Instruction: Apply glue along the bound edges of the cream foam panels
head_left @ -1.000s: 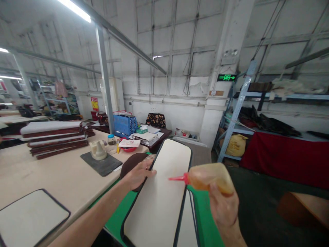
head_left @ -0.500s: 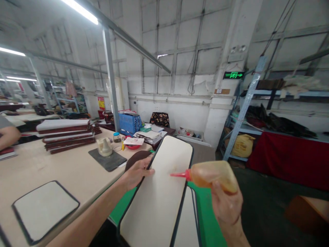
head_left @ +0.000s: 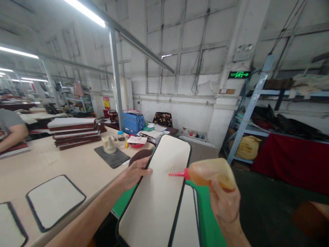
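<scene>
While the left hand [head_left: 137,173] grips one long edge of the white panel [head_left: 156,195], thumb on the face and fingers mostly hidden behind, the right hand [head_left: 226,206] is wrapped round a squeeze bottle [head_left: 212,173] from below. Panel sits center, in front of the person, tilted with far end up, over a green surface [head_left: 208,212]; probably edge-held so most of the face stays accessible. Bottle is tipped nearly sideways, likely so liquid reaches the red nozzle [head_left: 177,174], whose tip is over the panel's middle; contact cannot be told. Faint streaks beside tip.

More white panels [head_left: 187,219] lie under the held one, edges offset. Two others, a squarish panel [head_left: 56,200] and a cut-off panel [head_left: 10,226], lie apart on the worktop [head_left: 84,161], maybe for spacing.

Materials: panel smooth, matte, off-white, rounded corners, dark rim. Bottle translucent, apparently soft plastic, amber liquid low inside; nozzle thin, tapered. Worktop pale, smooth. Dark flat mat [head_left: 119,159] under a beige molded object [head_left: 109,145]. Layered stack [head_left: 74,133] behind, maroon and whitish.
</scene>
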`<state>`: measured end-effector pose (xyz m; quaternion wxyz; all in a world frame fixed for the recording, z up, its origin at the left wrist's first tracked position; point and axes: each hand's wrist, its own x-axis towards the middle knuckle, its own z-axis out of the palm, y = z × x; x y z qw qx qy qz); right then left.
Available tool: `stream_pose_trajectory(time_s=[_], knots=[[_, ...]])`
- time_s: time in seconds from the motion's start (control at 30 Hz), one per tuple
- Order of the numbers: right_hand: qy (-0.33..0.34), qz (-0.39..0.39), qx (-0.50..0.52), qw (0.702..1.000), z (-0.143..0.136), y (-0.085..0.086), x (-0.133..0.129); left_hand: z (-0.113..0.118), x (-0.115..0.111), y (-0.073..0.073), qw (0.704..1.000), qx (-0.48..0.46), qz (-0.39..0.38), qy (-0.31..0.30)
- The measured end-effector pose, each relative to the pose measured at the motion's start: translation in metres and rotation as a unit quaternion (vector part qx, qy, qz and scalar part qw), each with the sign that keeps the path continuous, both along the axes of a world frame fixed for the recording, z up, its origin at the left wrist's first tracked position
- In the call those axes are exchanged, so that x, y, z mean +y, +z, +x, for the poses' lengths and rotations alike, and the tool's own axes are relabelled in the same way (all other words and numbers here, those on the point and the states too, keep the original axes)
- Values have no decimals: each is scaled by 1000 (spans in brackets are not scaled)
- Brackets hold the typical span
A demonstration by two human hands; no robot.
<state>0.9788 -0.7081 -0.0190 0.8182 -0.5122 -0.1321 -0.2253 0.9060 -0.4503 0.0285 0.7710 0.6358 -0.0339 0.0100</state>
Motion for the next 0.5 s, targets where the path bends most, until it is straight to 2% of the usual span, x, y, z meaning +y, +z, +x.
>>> stream_pose_trajectory(time_s=[0.07,0.13,0.27,0.33,0.4,0.5], knots=[[-25,29,-7,999,14,12,5,-4,-3,0,1000,2,-4,-8],[-27,16,-10,999,15,10,9,-6,-3,-2,1000,0,-7,0],[49,-93,-19,994,-13,-20,12,-9,6,-10,1000,-12,-13,24],[75,-117,-26,990,-21,-27,10,-12,9,-13,999,-12,-13,43],[49,-97,-16,994,-17,-24,8,-16,9,-14,998,-5,-17,60],[1,-26,12,1000,-1,-16,11,-19,7,-19,996,-1,-39,75]])
